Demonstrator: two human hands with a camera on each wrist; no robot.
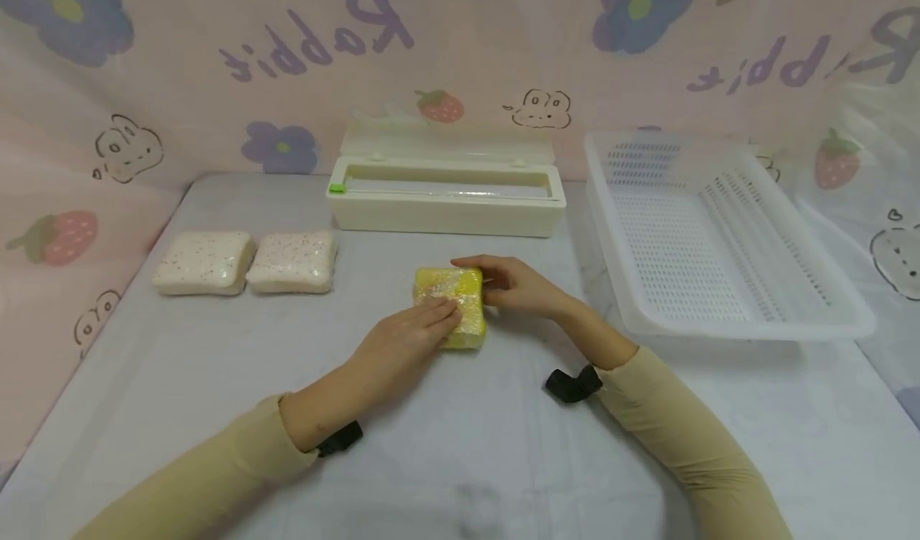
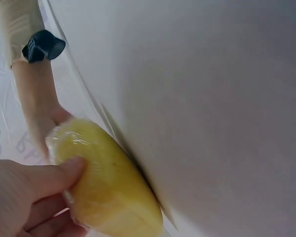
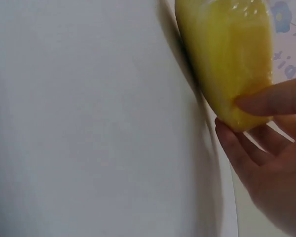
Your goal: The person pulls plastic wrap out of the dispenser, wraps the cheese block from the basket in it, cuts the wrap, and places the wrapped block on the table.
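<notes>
A yellow block [image 1: 470,328] wrapped in crinkled clear film sits on the table in front of me. My left hand [image 1: 406,334] lies over its top with the fingers extended. The left wrist view shows the left thumb [image 2: 64,175] pressed against the film. On the other side, my right hand [image 1: 528,288] pinches the block's right end. In the right wrist view the right thumb [image 3: 266,102] presses one face while the other fingers reach round the edge by the table. The block's underside is hidden.
Behind the block stands a white film dispenser [image 1: 449,214], lid raised, a roll inside. Two white speckled bars [image 1: 204,263] in shiny wrapping, the second [image 1: 293,263] beside the first, lie at the left. A white perforated basket [image 1: 747,328] stands right. Patterned cloth [image 1: 474,45] hangs behind.
</notes>
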